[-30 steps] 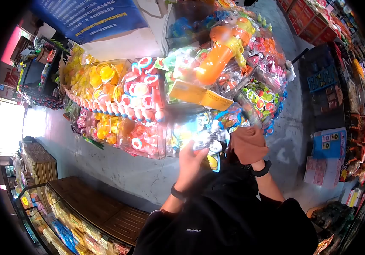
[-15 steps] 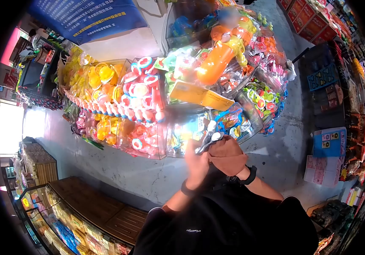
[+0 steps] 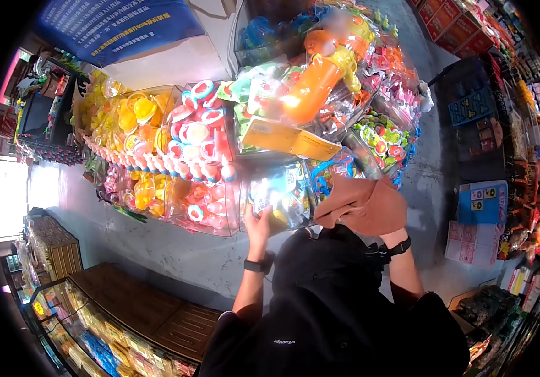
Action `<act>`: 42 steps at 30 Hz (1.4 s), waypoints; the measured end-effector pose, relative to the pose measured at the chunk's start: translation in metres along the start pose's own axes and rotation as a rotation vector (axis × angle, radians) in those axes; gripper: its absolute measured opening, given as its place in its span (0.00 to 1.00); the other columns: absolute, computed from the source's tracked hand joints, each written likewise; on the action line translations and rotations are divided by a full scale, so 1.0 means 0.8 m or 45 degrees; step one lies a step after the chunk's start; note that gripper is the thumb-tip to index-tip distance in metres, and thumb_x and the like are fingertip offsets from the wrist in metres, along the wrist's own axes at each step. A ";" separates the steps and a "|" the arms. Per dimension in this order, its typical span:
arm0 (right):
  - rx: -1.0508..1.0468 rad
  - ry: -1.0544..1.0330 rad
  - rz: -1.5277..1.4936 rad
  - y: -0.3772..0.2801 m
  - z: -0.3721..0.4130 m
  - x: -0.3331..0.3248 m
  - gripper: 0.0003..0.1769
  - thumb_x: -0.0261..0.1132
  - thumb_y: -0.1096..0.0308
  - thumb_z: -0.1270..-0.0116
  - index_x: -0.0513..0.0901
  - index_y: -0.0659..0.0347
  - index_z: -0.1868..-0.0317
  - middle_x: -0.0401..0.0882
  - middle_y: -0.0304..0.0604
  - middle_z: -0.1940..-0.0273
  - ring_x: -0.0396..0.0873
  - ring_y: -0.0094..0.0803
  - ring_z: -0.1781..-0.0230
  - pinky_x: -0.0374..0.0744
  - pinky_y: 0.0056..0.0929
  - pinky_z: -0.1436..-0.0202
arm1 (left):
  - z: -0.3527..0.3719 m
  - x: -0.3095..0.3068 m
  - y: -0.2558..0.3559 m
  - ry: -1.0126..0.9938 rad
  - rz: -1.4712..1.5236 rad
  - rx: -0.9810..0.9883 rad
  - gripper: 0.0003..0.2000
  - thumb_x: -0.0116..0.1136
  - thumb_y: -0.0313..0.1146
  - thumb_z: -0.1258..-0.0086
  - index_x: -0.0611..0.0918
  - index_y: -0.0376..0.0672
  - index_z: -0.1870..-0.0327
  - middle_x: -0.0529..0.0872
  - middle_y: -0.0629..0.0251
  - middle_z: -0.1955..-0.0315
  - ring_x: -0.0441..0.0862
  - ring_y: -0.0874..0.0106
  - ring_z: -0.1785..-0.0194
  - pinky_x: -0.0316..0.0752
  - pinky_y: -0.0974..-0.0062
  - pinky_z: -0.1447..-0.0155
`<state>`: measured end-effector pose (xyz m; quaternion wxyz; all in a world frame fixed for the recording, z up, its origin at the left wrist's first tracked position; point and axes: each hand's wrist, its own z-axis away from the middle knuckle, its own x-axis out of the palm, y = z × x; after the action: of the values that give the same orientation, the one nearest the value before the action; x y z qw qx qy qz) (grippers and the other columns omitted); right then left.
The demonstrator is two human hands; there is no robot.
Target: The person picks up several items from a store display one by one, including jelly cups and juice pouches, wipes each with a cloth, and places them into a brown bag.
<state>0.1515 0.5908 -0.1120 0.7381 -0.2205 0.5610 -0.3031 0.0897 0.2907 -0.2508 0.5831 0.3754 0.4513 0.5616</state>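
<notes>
My left hand (image 3: 257, 227) reaches to the front of a clear plastic bin (image 3: 240, 207), with thumb and fingers apart and nothing seen in them. Small packaged toys (image 3: 282, 198) lie in that bin under strong glare. On the other side, my right hand (image 3: 395, 237) grips a folded brown cloth (image 3: 365, 204), which covers most of its fingers. The cloth overlaps the bin's right end and the blue packaged toys (image 3: 339, 164) there. Each wrist wears a dark band.
Bins of red-and-white toys (image 3: 197, 132) and yellow toys (image 3: 141, 116) stand to the left. A yellow card (image 3: 289, 138) and a large orange packaged toy (image 3: 310, 91) lie behind. A brown-topped shelf (image 3: 131, 301) is at lower left, dark racks (image 3: 477, 125) at right.
My hands have parted: the left moved left to the bin, the right moved right with the cloth, which now hangs wider. The grey-and-white item between them is no longer seen there.
</notes>
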 end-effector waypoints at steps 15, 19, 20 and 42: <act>0.246 0.339 -0.846 0.106 0.046 0.038 0.25 0.52 0.61 0.27 0.62 0.56 0.33 0.65 0.41 0.34 0.63 0.36 0.34 0.64 0.35 0.31 | -0.016 0.006 -0.006 -0.001 -1.430 0.266 0.07 0.52 0.32 0.37 0.82 0.42 0.67 0.83 0.49 0.75 0.81 0.49 0.70 0.74 0.56 0.66; 0.239 0.302 -2.061 0.063 0.029 0.030 0.20 0.50 0.60 0.25 0.68 0.58 0.38 0.71 0.39 0.40 0.69 0.33 0.39 0.70 0.32 0.36 | 0.009 0.016 0.064 0.096 -1.027 0.540 0.09 0.53 0.32 0.31 0.79 0.37 0.69 0.80 0.49 0.78 0.78 0.50 0.74 0.70 0.57 0.70; 0.299 0.240 -2.159 0.046 0.017 0.025 0.19 0.50 0.61 0.25 0.69 0.59 0.39 0.71 0.39 0.40 0.70 0.33 0.39 0.71 0.31 0.37 | 0.017 0.021 0.087 0.096 -0.918 0.598 0.08 0.53 0.31 0.32 0.79 0.36 0.67 0.79 0.49 0.79 0.77 0.52 0.75 0.69 0.60 0.71; -0.724 -0.099 -0.154 -0.080 -0.011 -0.001 0.05 0.62 0.73 0.42 0.76 0.66 0.68 0.76 0.36 0.70 0.74 0.25 0.69 0.72 0.22 0.64 | 0.096 0.055 0.205 -0.206 0.067 0.486 0.05 0.51 0.25 0.30 0.77 0.33 0.66 0.73 0.73 0.76 0.65 0.84 0.73 0.60 0.84 0.69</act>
<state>0.1303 0.5456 -0.0714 0.6483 -0.4629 0.5805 -0.1686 0.1086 0.3540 -0.0766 0.5210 0.5346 0.4912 0.4489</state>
